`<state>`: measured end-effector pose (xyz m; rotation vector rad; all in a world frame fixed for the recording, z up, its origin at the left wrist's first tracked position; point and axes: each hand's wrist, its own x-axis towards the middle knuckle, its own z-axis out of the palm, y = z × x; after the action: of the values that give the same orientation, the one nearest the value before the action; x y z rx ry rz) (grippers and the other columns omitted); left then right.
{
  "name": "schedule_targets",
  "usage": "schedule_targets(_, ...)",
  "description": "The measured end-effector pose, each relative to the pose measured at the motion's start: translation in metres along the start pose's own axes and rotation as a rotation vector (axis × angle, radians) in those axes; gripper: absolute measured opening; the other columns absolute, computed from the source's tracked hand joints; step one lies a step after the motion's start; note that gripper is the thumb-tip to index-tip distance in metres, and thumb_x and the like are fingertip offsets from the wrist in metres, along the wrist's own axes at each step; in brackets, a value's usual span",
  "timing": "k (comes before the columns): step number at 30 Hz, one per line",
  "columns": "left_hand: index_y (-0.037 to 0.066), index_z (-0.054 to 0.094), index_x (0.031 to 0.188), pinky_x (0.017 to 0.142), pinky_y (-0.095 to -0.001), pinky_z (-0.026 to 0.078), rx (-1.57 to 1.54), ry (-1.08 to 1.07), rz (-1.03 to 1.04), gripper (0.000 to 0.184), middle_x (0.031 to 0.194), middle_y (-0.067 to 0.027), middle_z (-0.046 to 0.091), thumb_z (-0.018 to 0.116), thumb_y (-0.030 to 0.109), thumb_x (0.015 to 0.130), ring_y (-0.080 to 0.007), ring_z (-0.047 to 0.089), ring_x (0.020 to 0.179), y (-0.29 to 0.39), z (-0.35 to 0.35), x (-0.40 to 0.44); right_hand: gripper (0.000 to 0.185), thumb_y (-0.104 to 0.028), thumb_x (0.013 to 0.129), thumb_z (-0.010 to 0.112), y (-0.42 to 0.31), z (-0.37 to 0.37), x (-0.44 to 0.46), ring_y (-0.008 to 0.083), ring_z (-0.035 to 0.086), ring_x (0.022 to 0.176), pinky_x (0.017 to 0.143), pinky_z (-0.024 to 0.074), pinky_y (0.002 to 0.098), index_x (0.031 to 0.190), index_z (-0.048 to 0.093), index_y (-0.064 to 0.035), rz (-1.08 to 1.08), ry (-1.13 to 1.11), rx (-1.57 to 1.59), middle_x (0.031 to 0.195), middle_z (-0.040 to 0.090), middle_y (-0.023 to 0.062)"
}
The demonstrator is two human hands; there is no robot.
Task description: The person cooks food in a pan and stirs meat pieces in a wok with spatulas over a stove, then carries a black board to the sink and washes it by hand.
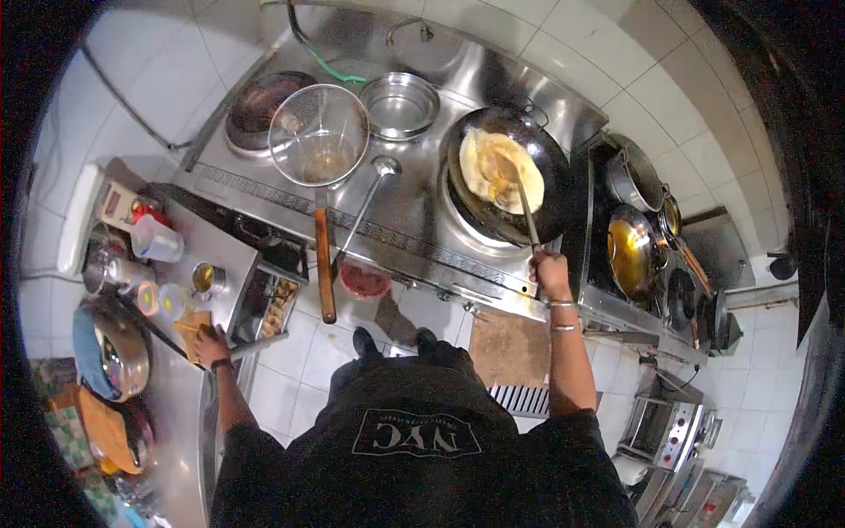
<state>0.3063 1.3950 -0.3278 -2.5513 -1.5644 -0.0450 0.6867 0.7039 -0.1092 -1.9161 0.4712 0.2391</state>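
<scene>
My right hand (552,275) is closed around the handle of a long-handled metal utensil (529,214). Its far end is in a sheet of yellow egg (482,169) in a dark wok (563,189), so the shape of the head is unclear. The wok sits tilted on the right burner. At the left counter, the fingers of my left hand (211,347) are curled on the edge of a tan, box-like thing (187,333), whose kind I cannot make out. A small metal cup (208,278) and a lidded clear tub (175,302) stand just beyond it.
On the stove lie a wire strainer (319,132) with its wooden handle over the front edge, a ladle (385,165) and a steel pan (399,106). A wok of yellow oil (628,255) stands at right. An open drawer (277,308) juts out beside my left arm.
</scene>
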Motion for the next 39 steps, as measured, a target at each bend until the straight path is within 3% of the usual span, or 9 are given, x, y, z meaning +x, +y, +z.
schedule_targets(5,0.010,0.052,0.128,0.090,-0.0498,0.047,-0.145,-0.165,-0.027,0.051,0.123,-0.0151,0.057,0.056,0.043,0.090,-0.0369,0.055,0.111,-0.033,0.023,0.015,0.023,-0.028,0.097,0.053,-0.021,-0.021,-0.020,0.0098,0.045,0.052,0.044,0.0365,0.0241,0.087,0.057,-0.0083,0.132,-0.031,0.483,0.067,0.052,0.0013)
schedule_targets(9,0.002,0.056,0.115,0.088,-0.0489,0.046,-0.091,0.345,0.228,0.034,0.110,-0.0208,0.060,0.053,0.026,0.092,-0.0400,0.056,0.106,-0.063,0.060,0.025,0.020,-0.028,0.092,0.060,-0.025,-0.046,-0.034,0.0081,0.046,0.055,0.045,0.0380,0.0242,0.096,0.060,-0.0088,0.114,-0.004,0.373,0.071,0.053,-0.0009)
schedule_targets(15,-0.006,0.052,0.125,0.090,-0.0499,0.046,-0.782,0.606,-0.224,0.051,0.122,-0.0273,0.057,0.043,0.037,0.099,-0.0442,0.056,0.107,-0.061,-0.055,-0.010,0.015,-0.020,0.095,0.057,-0.001,-0.076,-0.044,0.0058,0.044,0.052,0.042,0.0358,0.0200,0.101,0.057,-0.0064,0.173,-0.008,0.497,0.071,0.053,-0.0016)
schedule_targets(21,0.007,0.045,0.138,0.105,-0.0465,0.041,-2.134,-0.132,-0.607,0.055,0.140,-0.0117,0.050,0.052,0.040,0.094,-0.0307,0.050,0.124,-0.051,-0.149,-0.072,0.017,-0.020,0.094,0.058,0.036,-0.081,-0.039,0.0068,0.045,0.052,0.041,0.0353,0.0206,0.103,0.058,-0.0053,0.169,0.052,0.350,0.071,0.054,-0.0004)
schedule_targets(26,0.008,0.038,0.144,0.110,-0.0515,0.034,-2.366,-0.479,-0.642,0.063,0.144,-0.0134,0.044,0.040,0.049,0.096,-0.0341,0.046,0.128,0.053,-0.178,-0.125,0.016,-0.020,0.094,0.059,0.061,-0.070,-0.027,0.0070,0.047,0.049,0.041,0.0393,0.0226,0.101,0.062,-0.0051,-0.022,-0.009,0.174,0.068,0.054,-0.0004)
schedule_targets(28,0.000,0.048,0.132,0.096,-0.0457,0.048,-1.602,-0.468,-0.245,0.061,0.125,-0.0170,0.057,0.059,0.039,0.086,-0.0314,0.057,0.113,0.074,-0.107,-0.145,0.021,-0.020,0.094,0.059,0.069,-0.076,-0.014,0.0070,0.049,0.050,0.041,0.0404,0.0233,0.107,0.062,-0.0035,-0.071,-0.033,0.156,0.068,0.053,-0.0005)
schedule_targets(30,-0.006,0.064,0.101,0.085,-0.0405,0.052,-1.890,-1.078,-0.071,0.037,0.103,-0.0161,0.067,0.067,0.013,0.069,-0.0266,0.065,0.094,0.138,-0.081,-0.195,0.021,-0.021,0.094,0.059,0.071,-0.082,-0.005,0.0068,0.049,0.050,0.041,0.0405,0.0234,0.107,0.062,-0.0036,-0.075,-0.036,0.203,0.068,0.053,-0.0008)
schedule_targets(34,0.000,0.055,0.122,0.084,-0.0393,0.055,-1.555,-2.050,-0.215,0.043,0.111,-0.0157,0.063,0.065,0.015,0.083,-0.0274,0.064,0.099,0.291,-0.106,-0.268,0.020,-0.023,0.095,0.059,0.076,-0.099,0.029,0.0065,0.047,0.049,0.040,0.0393,0.0231,0.105,0.060,-0.0065,-0.002,-0.065,0.351,0.067,0.054,-0.0020)
schedule_targets(39,0.002,0.056,0.120,0.084,-0.0381,0.055,-1.274,-1.986,-0.196,0.039,0.108,-0.0153,0.063,0.061,0.017,0.085,-0.0268,0.064,0.096,0.420,-0.025,-0.412,0.022,-0.027,0.095,0.056,0.077,-0.105,0.060,0.0055,0.044,0.050,0.040,0.0364,0.0217,0.109,0.058,-0.0104,0.214,-0.148,0.485,0.069,0.052,-0.0029)
